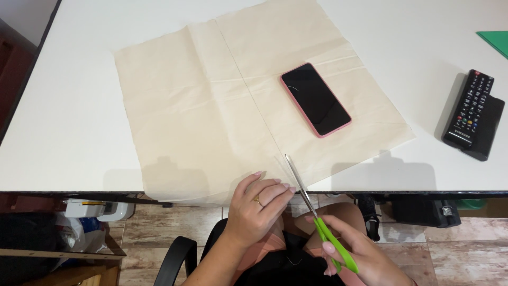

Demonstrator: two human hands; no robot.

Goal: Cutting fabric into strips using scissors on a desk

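Now a pair of green-handled scissors is gripped in the right hand, the blades pointed far along a crease in the cream fabric spread on the white table. The fabric's near edge is pinched by the left hand, just beside the blades. A pink-cased phone lies on the fabric; a black remote rests far right.

A phone with a dark, blank screen and pink rim lay on the cream cloth (tilted slantwise). A black remote with small coloured buttons rested on the white tabletop, well right.
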